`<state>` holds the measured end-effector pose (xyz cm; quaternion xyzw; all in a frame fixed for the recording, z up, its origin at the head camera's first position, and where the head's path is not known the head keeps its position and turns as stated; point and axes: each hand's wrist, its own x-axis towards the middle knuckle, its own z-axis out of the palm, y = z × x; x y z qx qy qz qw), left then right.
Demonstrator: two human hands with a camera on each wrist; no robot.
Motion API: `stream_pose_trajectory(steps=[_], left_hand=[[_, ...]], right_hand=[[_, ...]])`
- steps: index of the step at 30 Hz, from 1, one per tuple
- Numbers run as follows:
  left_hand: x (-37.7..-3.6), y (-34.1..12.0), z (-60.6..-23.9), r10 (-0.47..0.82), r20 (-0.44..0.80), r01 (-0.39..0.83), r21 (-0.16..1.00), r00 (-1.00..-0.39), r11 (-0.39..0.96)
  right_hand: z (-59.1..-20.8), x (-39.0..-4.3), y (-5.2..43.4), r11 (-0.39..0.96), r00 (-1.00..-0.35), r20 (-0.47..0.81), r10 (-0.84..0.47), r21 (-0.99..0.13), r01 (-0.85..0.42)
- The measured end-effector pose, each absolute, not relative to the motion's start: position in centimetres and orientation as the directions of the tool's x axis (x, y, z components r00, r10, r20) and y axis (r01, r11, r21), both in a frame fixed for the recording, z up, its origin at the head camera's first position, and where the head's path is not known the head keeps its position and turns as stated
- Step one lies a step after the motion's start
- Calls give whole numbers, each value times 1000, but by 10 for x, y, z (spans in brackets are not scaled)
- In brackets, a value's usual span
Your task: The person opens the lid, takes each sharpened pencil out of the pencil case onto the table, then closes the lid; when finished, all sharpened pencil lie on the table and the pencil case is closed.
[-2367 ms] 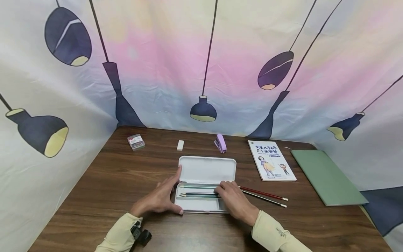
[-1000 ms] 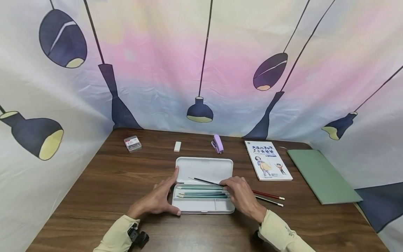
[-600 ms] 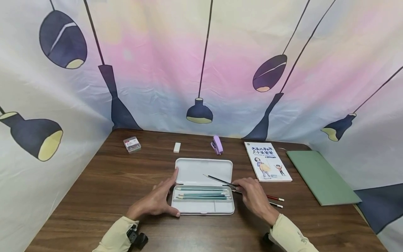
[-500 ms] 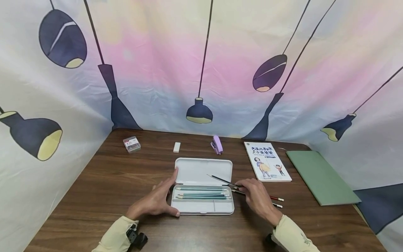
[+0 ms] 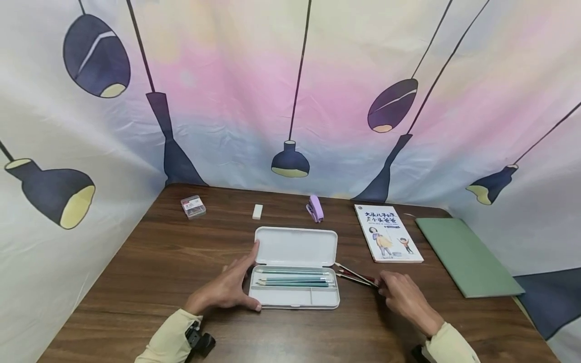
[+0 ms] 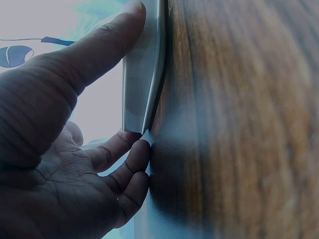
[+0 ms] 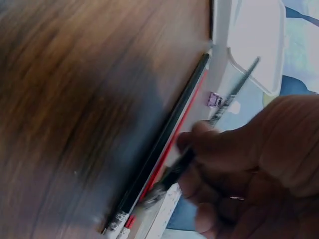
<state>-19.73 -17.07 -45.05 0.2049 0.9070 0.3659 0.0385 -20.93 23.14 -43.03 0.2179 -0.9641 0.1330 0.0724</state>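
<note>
Head view is evenly lit and sharp, bowed toward the edges; both wrist views are dimmer — the counter smears out of focus; motion blur streaks the pencil and nearby wood.

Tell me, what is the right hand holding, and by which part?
The right hand pinches a dark pencil near its eraser end; the left hand presses the pencil case.
</note>
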Motion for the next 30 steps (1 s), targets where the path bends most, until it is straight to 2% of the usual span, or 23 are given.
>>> stream_pose_trajectory(steps=[4,8,30], left_hand=[[-197,-171,-451,397,68,333,682,-915,651],[-197,-171,-451,401,81,343,683,-913,644],[-196,-171,-449,390,74,335,670,-918,662]], right_hand=[[-428,-204,237,896,-919,93,-382,-206,-393],[-431,-203,239,909,-930,45,-364,-202,-365],[-435,-203,241,931,-947,54,-315,-177,-320]])
